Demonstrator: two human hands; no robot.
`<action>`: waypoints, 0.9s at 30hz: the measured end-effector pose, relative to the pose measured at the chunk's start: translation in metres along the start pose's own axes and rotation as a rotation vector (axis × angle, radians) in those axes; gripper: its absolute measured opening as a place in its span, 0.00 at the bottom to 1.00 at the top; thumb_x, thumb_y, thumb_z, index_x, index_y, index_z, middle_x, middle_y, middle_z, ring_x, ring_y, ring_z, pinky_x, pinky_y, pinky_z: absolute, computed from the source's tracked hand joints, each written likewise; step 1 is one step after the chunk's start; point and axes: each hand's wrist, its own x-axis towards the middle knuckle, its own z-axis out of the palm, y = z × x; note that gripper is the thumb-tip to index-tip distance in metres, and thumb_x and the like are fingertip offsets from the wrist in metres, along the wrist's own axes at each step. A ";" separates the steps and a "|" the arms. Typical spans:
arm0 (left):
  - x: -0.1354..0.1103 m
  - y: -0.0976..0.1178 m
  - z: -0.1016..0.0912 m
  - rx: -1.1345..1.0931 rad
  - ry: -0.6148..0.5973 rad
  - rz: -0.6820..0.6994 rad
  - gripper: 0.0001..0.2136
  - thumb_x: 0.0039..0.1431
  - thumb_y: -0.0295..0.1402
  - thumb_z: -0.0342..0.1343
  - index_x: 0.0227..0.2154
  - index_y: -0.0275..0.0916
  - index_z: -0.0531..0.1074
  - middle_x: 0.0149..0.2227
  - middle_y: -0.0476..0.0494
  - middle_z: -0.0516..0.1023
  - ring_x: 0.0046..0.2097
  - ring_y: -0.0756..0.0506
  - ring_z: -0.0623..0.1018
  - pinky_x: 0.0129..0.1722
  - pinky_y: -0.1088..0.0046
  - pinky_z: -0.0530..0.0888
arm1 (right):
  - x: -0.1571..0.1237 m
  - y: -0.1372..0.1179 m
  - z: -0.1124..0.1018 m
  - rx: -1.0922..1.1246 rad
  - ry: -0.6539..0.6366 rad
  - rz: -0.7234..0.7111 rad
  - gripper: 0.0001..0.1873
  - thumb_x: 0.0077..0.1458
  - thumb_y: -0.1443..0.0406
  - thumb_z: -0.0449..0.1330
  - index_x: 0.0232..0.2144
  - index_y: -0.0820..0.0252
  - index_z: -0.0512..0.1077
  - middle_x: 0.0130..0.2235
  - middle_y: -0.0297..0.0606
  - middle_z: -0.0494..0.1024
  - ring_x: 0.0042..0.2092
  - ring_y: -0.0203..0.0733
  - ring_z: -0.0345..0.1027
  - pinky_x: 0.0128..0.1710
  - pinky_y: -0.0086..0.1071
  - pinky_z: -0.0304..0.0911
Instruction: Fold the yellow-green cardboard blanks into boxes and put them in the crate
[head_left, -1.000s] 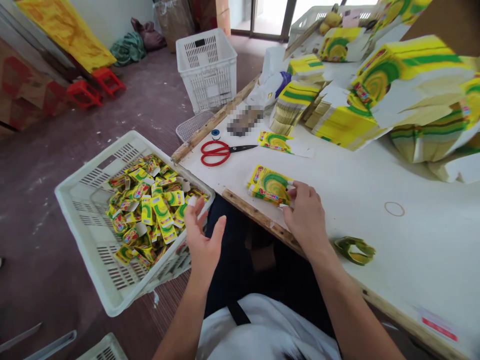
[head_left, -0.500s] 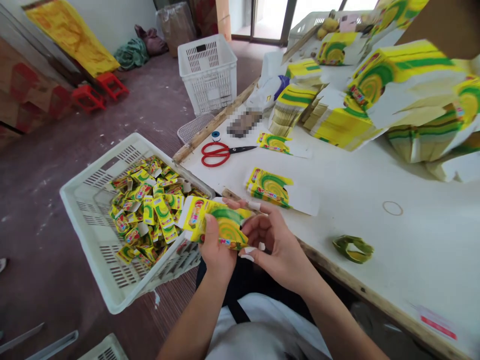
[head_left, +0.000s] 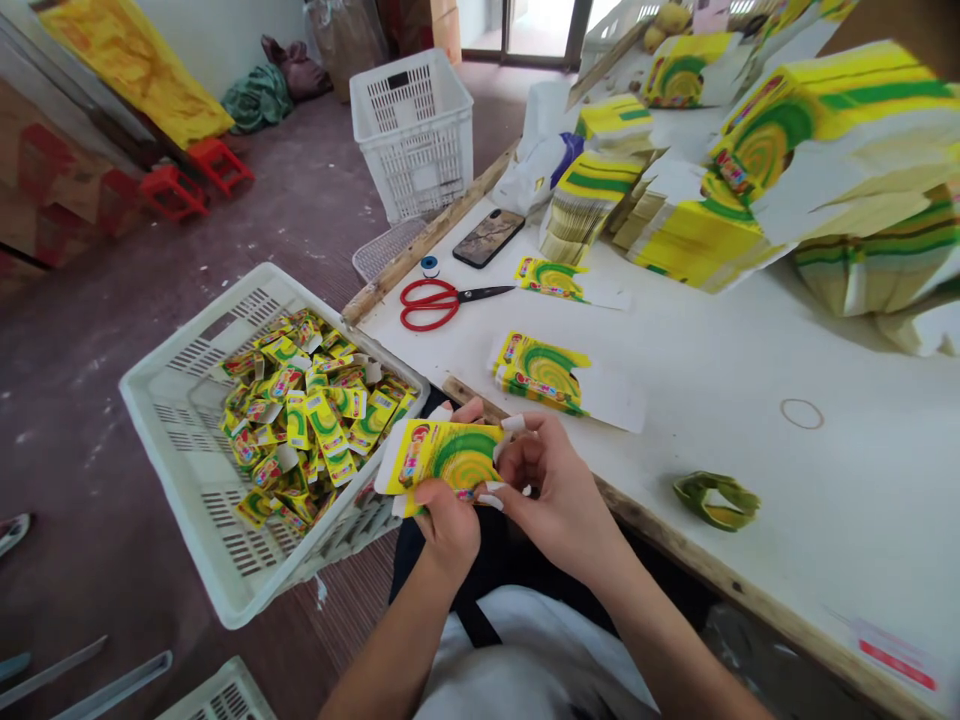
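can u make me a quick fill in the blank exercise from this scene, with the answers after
1. The left hand and right hand are on one carton, whose printed swirl is yellow and ____.
2. The scissors on the table have ____ handles.
3. The basket with the heap of cartons stands on the person's ____ side.
4. On the floor near the wall are ____ red stools.

Missing words: green; red; left; two

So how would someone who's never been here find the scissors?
Look for the white table, then its corner beside the basket of small yellow boxes. There, the scissors lie just in front of the phone. Unlike that flat phone, they have two red loop handles and dark pointed blades.
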 end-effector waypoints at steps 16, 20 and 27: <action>-0.007 0.010 -0.004 -0.385 -0.031 -0.159 0.29 0.44 0.62 0.60 0.38 0.42 0.72 0.34 0.45 0.76 0.36 0.45 0.76 0.37 0.68 0.77 | -0.003 0.006 -0.002 0.023 -0.141 -0.096 0.27 0.48 0.65 0.64 0.51 0.57 0.65 0.28 0.27 0.66 0.30 0.36 0.61 0.29 0.30 0.59; -0.005 0.005 -0.009 -0.418 -0.036 -0.148 0.23 0.40 0.51 0.70 0.34 0.41 0.75 0.31 0.49 0.79 0.32 0.48 0.77 0.35 0.72 0.76 | -0.001 0.004 -0.012 -0.063 -0.042 -0.182 0.14 0.52 0.65 0.60 0.44 0.55 0.72 0.33 0.34 0.77 0.35 0.41 0.71 0.35 0.33 0.67; 0.000 0.010 -0.025 -0.331 0.140 0.063 0.14 0.61 0.45 0.57 0.43 0.42 0.76 0.43 0.43 0.81 0.47 0.42 0.80 0.52 0.62 0.75 | 0.000 -0.011 -0.031 -0.545 0.197 -0.526 0.19 0.59 0.72 0.53 0.44 0.50 0.79 0.38 0.36 0.83 0.38 0.44 0.76 0.37 0.37 0.70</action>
